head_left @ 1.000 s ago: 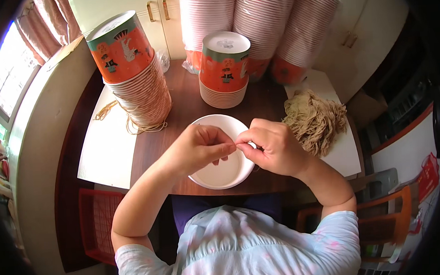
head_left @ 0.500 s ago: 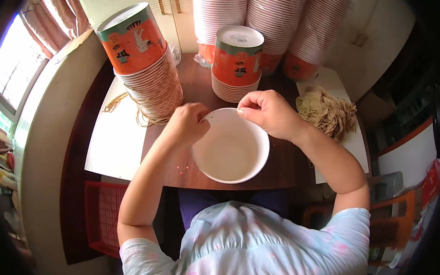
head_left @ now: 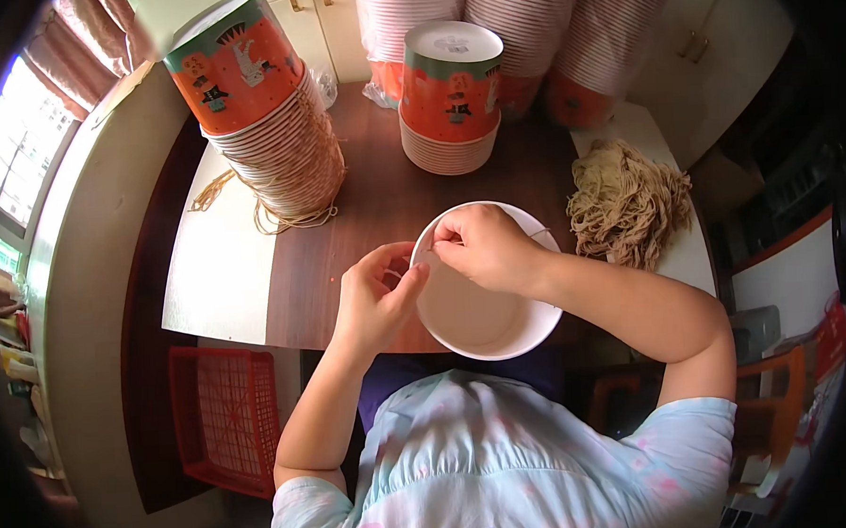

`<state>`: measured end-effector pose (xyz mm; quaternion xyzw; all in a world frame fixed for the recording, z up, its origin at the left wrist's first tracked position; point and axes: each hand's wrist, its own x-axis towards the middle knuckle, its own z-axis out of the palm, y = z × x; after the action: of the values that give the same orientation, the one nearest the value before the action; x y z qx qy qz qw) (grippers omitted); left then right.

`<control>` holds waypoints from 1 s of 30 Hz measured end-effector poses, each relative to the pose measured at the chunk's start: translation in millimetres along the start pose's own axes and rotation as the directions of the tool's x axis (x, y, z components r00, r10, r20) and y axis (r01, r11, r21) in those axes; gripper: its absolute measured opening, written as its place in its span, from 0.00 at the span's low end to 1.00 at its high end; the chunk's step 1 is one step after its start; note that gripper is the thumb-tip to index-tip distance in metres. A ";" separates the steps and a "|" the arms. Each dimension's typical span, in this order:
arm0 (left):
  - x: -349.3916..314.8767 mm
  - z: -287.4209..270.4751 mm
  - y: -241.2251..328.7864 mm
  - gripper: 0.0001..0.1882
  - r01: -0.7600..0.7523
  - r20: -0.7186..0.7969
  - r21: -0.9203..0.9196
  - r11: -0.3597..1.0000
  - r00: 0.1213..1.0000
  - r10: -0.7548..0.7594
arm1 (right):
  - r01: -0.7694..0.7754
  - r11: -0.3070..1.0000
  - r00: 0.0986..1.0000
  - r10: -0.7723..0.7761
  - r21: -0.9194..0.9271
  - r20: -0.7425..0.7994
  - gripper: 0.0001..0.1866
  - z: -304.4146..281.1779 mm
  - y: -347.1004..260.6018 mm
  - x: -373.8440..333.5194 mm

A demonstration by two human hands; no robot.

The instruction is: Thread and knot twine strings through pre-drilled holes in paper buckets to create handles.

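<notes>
A white-lined paper bucket (head_left: pixel 482 323) stands at the table's front edge, its open mouth facing up. My left hand (head_left: pixel 377 290) is at its left rim, thumb and fingers closed on the wall there. Inside the mouth, my right hand (head_left: pixel 484 247) pinches at the same left wall; whatever lies between its fingertips is too small to make out. A thin strand of cord (head_left: pixel 541 231) shows at the bucket's right rim. To the right lies a loose heap of tan cords (head_left: pixel 628 203).
Upside-down orange and green buckets form a tall cord-draped stack (head_left: pixel 271 138) at left and a shorter stack (head_left: pixel 449 112) at the back. Behind stand several plastic-wrapped bucket stacks (head_left: pixel 526 33). A red plastic crate (head_left: pixel 227 414) sits below the table's left side.
The bucket has shifted right in the picture. My right hand has moved from the far rim into the mouth, and my left hand has come down to the left rim.
</notes>
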<state>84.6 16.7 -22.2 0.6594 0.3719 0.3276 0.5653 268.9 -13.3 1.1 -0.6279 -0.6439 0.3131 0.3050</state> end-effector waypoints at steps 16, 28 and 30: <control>4.4 -2.1 -4.1 0.13 0.074 0.062 -0.197 0.978 0.996 -0.062 | 0.016 0.995 0.997 -0.008 0.094 -0.080 0.07 8.6 -4.4 -4.0; -0.7 0.5 -4.2 0.06 -0.105 0.058 0.240 0.965 0.994 0.094 | -0.060 0.998 0.992 0.061 -0.012 0.112 0.18 -15.1 -16.2 -21.6; -5.6 -4.2 -1.0 0.05 0.012 0.006 0.116 0.993 1.000 -0.013 | 0.037 0.955 0.978 0.025 -0.294 0.207 0.29 -38.4 -41.4 -39.8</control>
<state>78.0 14.1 -22.6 0.6899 0.3925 0.2999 0.5293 274.6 -53.0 57.4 -0.6282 -0.7139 0.2762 0.1391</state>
